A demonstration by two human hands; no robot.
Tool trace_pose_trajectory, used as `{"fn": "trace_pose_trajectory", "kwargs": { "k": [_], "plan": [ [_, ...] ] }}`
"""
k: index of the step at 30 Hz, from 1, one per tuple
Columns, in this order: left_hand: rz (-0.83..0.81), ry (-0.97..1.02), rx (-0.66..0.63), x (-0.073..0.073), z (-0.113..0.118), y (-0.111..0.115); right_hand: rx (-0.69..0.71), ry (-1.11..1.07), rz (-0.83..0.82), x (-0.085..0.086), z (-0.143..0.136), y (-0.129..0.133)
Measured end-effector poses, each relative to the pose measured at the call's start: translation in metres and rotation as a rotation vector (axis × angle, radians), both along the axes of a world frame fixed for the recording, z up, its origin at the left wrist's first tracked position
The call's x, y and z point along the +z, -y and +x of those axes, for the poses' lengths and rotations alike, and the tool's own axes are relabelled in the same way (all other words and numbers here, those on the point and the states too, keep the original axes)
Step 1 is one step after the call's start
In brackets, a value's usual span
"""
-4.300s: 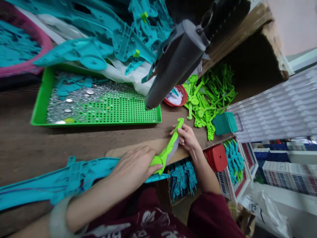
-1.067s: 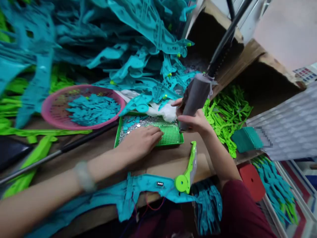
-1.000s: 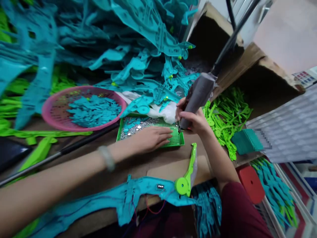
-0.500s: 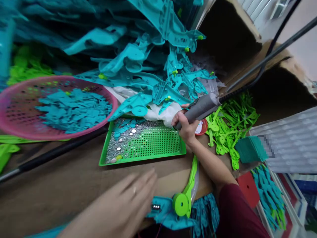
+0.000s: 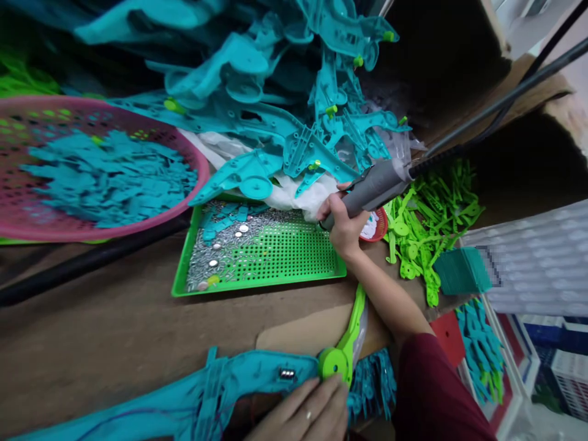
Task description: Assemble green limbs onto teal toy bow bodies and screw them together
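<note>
Two hands logged by me, right hand [image 5: 342,228] clenched round grey cylindrical power screwdriver [image 5: 373,187], left hand [image 5: 307,415] spread open, fingertips touching long teal plastic shell [image 5: 239,383].

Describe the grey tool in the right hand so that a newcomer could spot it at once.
Start at the green perforated tray in the middle of the bench. At its far right corner the right hand grips a grey cylindrical power tool. It alone is grey amid teal and green parts, trailing a black cable.

The right hand [image 5: 342,223] is stretched forward on a bare forearm, its fingers curled shut in a grip. The left hand [image 5: 305,413] is laid low and near, fingers extended together, palm down.
</note>
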State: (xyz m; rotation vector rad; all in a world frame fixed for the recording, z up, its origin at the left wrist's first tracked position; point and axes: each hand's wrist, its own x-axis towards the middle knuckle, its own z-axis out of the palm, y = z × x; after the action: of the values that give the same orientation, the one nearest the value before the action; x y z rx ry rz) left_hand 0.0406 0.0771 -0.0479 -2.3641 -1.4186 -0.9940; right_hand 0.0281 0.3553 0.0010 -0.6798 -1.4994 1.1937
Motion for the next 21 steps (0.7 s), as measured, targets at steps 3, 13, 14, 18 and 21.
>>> {"fn": "trace_pose_trajectory", "kwargs": {
  "k": [3,13,14,18,21],
  "plan": [
    [-0.126,-0.046,0.043,0.012,0.021,-0.017,-0.073,0.014,0.044,0.022,0.007,0.011],
    [-0.217,-0.041,0.021,0.006,0.014,0.003,-0.429,0.041,0.175,0.051,0.122,0.041],
    [-0.227,-0.051,0.016,0.006,0.014,0.003,-0.429,0.066,0.154,0.042,0.127,0.04],
    [-0.238,-0.062,0.017,0.01,0.014,0.001,-0.401,0.092,0.077,0.019,0.131,0.04],
    [-0.245,-0.065,0.01,0.013,0.013,0.0,-0.368,0.072,0.009,0.016,0.128,0.041]
  ]
}}
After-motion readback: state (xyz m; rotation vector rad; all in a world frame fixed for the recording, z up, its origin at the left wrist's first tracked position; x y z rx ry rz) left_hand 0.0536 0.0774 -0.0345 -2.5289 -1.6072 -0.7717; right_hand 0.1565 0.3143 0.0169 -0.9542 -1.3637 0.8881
